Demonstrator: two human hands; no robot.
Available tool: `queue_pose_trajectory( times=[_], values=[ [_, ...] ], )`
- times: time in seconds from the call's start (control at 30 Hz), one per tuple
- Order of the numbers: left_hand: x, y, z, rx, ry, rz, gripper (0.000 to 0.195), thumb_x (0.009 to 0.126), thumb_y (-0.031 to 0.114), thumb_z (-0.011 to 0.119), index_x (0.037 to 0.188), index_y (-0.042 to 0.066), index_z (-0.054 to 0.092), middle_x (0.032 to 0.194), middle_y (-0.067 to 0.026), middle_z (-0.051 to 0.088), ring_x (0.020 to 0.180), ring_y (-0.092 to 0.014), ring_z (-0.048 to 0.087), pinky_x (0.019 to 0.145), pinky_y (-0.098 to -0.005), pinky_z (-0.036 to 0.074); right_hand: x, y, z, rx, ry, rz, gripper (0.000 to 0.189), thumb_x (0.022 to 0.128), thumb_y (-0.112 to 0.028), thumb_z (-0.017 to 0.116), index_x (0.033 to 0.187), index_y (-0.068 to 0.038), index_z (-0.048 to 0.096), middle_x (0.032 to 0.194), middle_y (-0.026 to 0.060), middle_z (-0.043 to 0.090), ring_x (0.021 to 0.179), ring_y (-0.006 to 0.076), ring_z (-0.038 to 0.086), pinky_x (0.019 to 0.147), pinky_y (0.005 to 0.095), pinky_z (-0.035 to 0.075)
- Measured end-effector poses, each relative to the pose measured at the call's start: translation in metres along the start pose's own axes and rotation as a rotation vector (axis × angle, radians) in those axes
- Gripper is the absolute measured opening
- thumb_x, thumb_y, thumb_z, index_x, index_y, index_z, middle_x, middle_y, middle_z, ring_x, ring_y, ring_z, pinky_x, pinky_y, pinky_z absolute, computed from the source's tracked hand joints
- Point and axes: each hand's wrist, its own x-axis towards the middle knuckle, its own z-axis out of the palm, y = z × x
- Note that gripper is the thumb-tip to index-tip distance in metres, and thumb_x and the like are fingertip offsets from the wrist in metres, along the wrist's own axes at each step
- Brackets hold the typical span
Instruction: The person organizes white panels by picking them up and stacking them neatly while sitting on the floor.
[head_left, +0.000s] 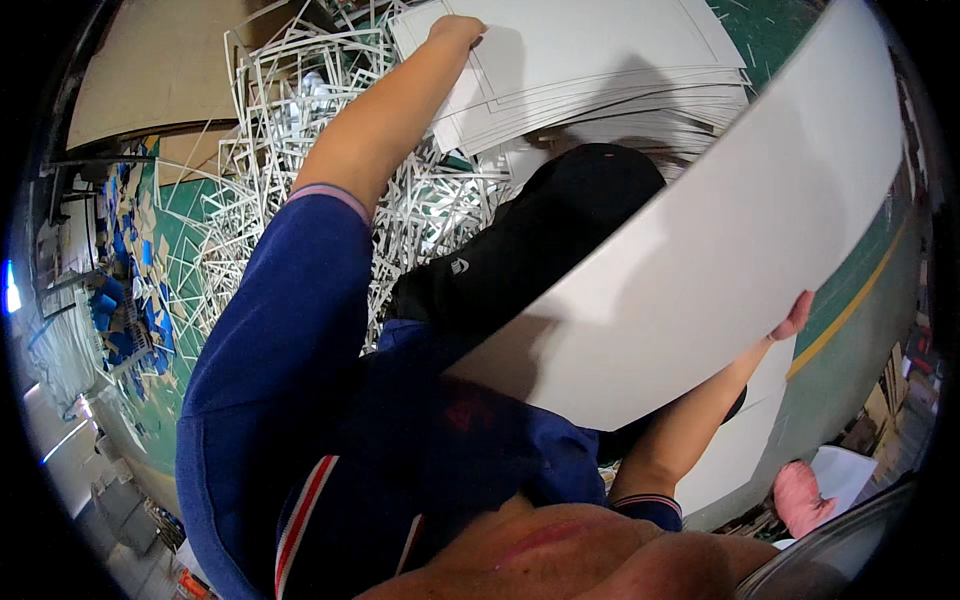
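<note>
My left hand rests with curled fingers at the near left part of the top sheet on a stack of large white sheets; its fingertips are mostly hidden. Thin cut lines run near that sheet's border. With my right hand I hold a big white board sheet by its lower right edge, tilted up and bowed across my lap. Behind the sheet, part of my black-clad leg is hidden. A large tangle of thin white offcut strips lies left of the stack, under and beside my left arm.
Brown board lies at the upper left. Blue and tan scraps litter the green floor at left. At right are more white sheets, a yellow floor line and a pink object.
</note>
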Motion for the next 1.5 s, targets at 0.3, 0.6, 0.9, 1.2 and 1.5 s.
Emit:
queue_pose_trajectory(
  times=[0.3,0.6,0.9,1.2,1.5],
  values=[
    [0.032,0.003,0.013,0.74,0.117,-0.033,0.033,0.078,0.04,0.057,0.067,0.01,0.064,0.067,-0.0052,0.064,0.061,-0.018,0.06,0.062,-0.03,0.046,0.006,-0.02,-0.036,0.179,-0.017,0.058,0.054,0.083,-0.039,0.037,0.125,-0.006,0.044,0.122,0.0129,0.048,0.111,0.0281,0.047,0.091,0.0429,0.039],
    [0.044,0.0,-0.002,0.615,-0.09,-0.032,0.029,0.08,0.029,0.058,0.062,0.005,0.056,0.056,-0.0067,0.055,0.047,-0.018,0.053,0.048,-0.0339,0.043,0.002,-0.023,-0.025,0.238,-0.07,0.075,0.047,0.088,-0.028,0.037,0.123,0.001,0.044,0.123,0.0166,0.049,0.111,0.0284,0.049,0.091,0.0419,0.041],
    [-0.117,-0.02,-0.059,-0.28,-0.156,0.164,0.012,0.077,0.012,0.055,0.068,0.004,0.054,0.06,-0.0056,0.054,0.044,-0.014,0.05,0.039,-0.0274,0.039,-0.004,-0.027,-0.018,0.363,-0.19,0.091,0.051,0.086,-0.029,0.04,0.127,0.001,0.039,0.124,0.0162,0.047,0.113,0.0287,0.047,0.094,0.0421,0.038],
    [-0.14,-0.048,-0.086,0.409,-0.014,0.632,0.025,0.079,0.026,0.052,0.072,0.003,0.06,0.062,-0.0069,0.063,0.056,-0.022,0.06,0.056,-0.0329,0.047,0.001,-0.023,-0.022,0.273,-0.085,0.128,0.046,0.087,-0.026,0.037,0.121,0.003,0.045,0.12,0.018,0.05,0.11,0.0301,0.049,0.091,0.0431,0.041],
    [-0.171,-0.081,-0.073,0.823,-0.452,0.572,0.025,0.085,0.025,0.045,0.074,0.005,0.057,0.061,-0.0091,0.06,0.052,-0.02,0.061,0.056,-0.0345,0.048,0.003,-0.024,-0.03,-0.026,0.095,0.092,0.044,0.087,-0.022,0.036,0.12,0.006,0.044,0.119,0.0191,0.05,0.107,0.0293,0.051,0.091,0.0417,0.042]
  ],
)
